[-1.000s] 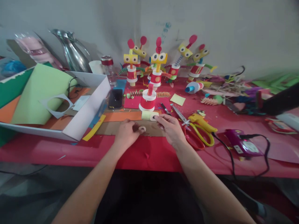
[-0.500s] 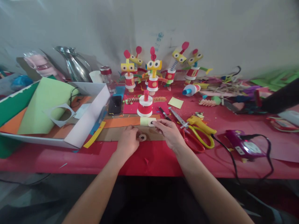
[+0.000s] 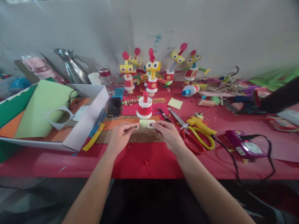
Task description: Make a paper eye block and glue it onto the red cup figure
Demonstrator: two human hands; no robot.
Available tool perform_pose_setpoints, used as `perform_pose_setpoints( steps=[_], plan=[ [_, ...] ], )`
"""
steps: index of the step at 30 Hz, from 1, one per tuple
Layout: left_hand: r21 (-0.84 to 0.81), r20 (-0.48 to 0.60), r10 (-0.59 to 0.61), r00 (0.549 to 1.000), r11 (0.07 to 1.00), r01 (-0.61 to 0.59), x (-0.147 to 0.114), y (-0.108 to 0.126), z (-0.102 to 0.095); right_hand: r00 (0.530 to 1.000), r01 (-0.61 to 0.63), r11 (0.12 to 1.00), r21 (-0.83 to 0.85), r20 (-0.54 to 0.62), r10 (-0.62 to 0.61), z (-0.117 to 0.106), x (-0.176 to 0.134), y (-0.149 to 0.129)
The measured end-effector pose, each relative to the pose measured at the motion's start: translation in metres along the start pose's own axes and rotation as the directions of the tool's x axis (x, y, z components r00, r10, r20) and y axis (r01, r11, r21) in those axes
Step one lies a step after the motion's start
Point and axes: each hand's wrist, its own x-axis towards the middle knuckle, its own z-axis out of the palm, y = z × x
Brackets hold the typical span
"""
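Note:
My left hand (image 3: 121,136) pinches a small round paper eye (image 3: 137,126), white with a black dot, by the left end of a pale yellow paper roll (image 3: 144,123). At the roll's right end, the fingers of my right hand (image 3: 168,133) are closed on another paper eye (image 3: 149,125). Whether they grip the roll as well I cannot tell. Just behind stands a red-and-white paper cup figure (image 3: 144,109) with pleated paper arms and no head. Beneath my hands lie an orange paper strip (image 3: 109,125) and brown cardboard (image 3: 144,137).
Scissors (image 3: 196,133) and a yellow glue gun (image 3: 201,124) lie to the right, with a corded purple box (image 3: 245,146) beyond. A white box (image 3: 86,124) of coloured paper stands left, near a phone (image 3: 114,106). Several finished cup figures (image 3: 152,84) line the back.
My left hand has raised its paper eye from above the cardboard to the left end of the roll. My right hand stays at the right end.

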Motion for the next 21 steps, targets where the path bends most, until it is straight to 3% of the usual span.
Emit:
perform_pose_setpoints(
  steps=[8, 14, 21],
  plan=[
    [0.133, 0.086, -0.11, 0.99, 0.986, 0.098, 0.016, 0.01, -0.009, 1.0, -0.019, 1.0, -0.01, 0.014, 0.019, 0.001, 0.0, 0.002],
    [0.164, 0.218, -0.132, 0.967, 0.982, 0.097, 0.03, 0.017, -0.016, 0.999, -0.013, 0.999, -0.031, 0.049, 0.015, 0.002, -0.001, 0.001],
    [0.182, 0.244, -0.108, 0.964, 0.981, 0.064, 0.039, 0.019, -0.016, 0.998, -0.022, 0.996, -0.083, 0.051, 0.027, 0.002, 0.0, 0.004]
  ],
)
